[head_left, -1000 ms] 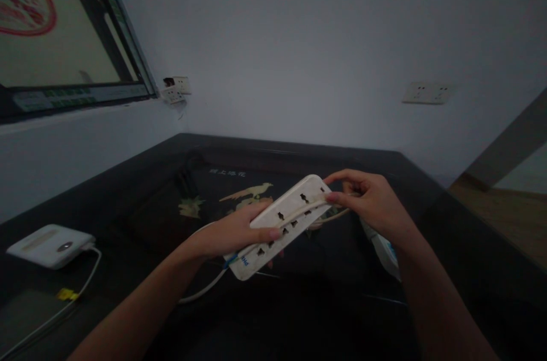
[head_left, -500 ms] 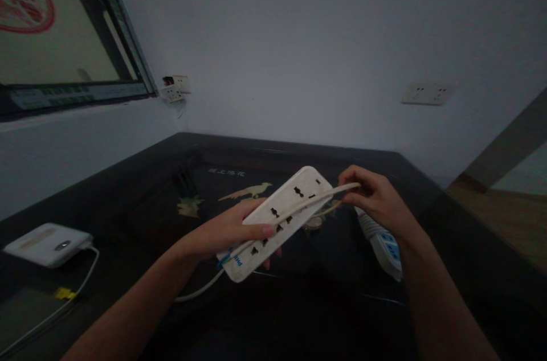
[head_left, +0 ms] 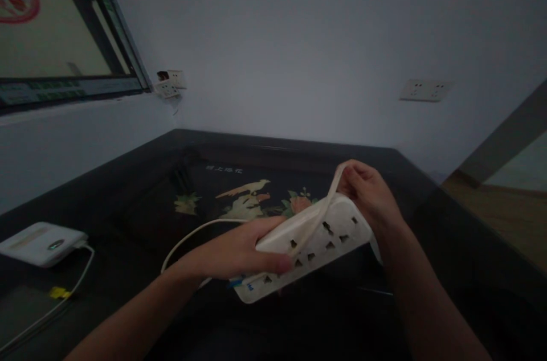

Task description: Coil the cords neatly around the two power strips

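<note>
A white power strip with several sockets is held tilted above the dark table. My left hand wraps its left end, the thumb lying across the socket face. A pale power cord runs along the strip and up to my right hand, whose fingers are closed on it just past the strip's far end. More of the cord loops out to the left behind my left wrist. Blue lettering and a blue tie show near the strip's lower left corner.
On the left of the black table lies a white box-shaped device with a cable and a yellow tag. Sockets sit on the wall behind, with more sockets in the left corner beside a window.
The power strip has moved right and closer, turning flatter. My right hand has drawn the cord upward at the far end. The cord's loose loop now bulges out behind my left wrist.
</note>
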`<state>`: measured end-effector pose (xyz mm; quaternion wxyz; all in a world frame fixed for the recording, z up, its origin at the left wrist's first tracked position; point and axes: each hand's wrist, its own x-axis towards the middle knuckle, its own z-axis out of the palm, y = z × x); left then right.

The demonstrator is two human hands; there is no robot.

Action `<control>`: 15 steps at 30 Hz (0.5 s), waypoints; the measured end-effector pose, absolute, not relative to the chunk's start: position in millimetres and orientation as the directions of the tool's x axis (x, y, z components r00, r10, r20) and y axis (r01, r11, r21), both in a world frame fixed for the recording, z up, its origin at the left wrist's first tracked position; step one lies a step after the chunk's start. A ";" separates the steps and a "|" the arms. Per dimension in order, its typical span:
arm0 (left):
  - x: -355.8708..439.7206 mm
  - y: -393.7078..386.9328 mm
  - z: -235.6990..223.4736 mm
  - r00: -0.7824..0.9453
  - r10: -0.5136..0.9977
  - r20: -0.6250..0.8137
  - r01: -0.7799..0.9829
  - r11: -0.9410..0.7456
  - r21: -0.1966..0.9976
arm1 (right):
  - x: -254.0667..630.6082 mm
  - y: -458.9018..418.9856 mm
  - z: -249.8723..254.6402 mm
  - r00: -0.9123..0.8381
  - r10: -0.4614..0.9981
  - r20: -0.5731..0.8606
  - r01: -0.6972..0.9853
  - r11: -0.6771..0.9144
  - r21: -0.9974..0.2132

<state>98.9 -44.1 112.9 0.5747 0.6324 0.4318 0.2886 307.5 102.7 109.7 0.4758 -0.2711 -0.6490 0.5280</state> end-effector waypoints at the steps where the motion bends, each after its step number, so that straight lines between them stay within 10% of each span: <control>1: 102.2 -46.3 113.3 0.470 0.872 -0.137 0.225 0.032 0.974 | 304.9 102.6 107.9 -0.440 0.848 0.296 -0.115 0.274 -0.955; 15: 112.6 -65.1 125.1 0.388 0.917 -0.091 0.224 0.002 0.974 | 265.3 58.3 86.3 -0.652 0.687 0.323 0.081 0.486 -0.870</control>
